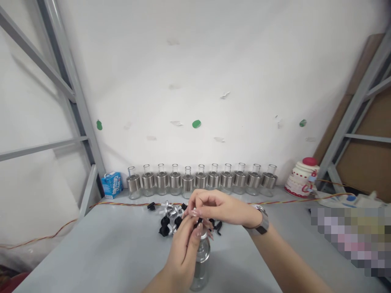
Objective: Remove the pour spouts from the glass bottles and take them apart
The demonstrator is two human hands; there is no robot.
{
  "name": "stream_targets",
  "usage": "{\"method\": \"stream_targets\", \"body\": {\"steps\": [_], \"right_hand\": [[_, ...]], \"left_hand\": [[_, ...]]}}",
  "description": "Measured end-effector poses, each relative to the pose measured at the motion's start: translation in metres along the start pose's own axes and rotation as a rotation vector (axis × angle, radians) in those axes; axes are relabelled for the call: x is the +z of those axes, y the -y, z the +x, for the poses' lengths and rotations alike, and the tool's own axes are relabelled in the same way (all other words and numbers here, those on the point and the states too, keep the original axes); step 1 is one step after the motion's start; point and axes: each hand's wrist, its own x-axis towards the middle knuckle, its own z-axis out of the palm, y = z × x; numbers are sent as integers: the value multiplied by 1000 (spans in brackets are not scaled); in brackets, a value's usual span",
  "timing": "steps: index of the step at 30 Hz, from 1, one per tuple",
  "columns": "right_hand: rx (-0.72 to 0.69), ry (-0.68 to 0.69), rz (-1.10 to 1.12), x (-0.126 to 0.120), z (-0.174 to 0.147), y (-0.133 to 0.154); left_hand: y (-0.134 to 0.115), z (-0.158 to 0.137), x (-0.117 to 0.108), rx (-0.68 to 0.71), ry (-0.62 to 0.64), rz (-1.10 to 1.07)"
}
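A clear glass bottle stands upright at the near edge of the grey table. My left hand is closed about its neck, thumb towards me. Over the bottle's mouth, my right hand has its fingers bent together in a pinch; what they hold is hidden. A small black part shows between the two hands at the bottle's top. Just behind the hands lies a loose pile of black caps and silver-and-white pourer-like fittings, partly covered by my fingers. Small black curved pieces lie to the right.
A row of several glass bottles with steel collars lines the wall. At the left stands a blue carton; at the right, a white-and-red jar. A twisted cable crosses the table behind the pile. Grey metal posts flank the table.
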Motion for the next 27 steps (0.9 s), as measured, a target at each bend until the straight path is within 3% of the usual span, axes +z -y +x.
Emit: {"method": "stream_targets", "body": {"steps": [8,16,20,27], "right_hand": [[-1,10,76,1,1,-1],[4,14,102,1,2,-3],[5,13,135,1,3,-7],[-10,-18,247,3,5,-13]], "left_hand": [[-2,1,1,-5,-24,-27],[23,-12,-1,-221,-131,-121],[13,-6,-1,-194,-71,-166],[4,-1,-1,-222,-78,-202]]}}
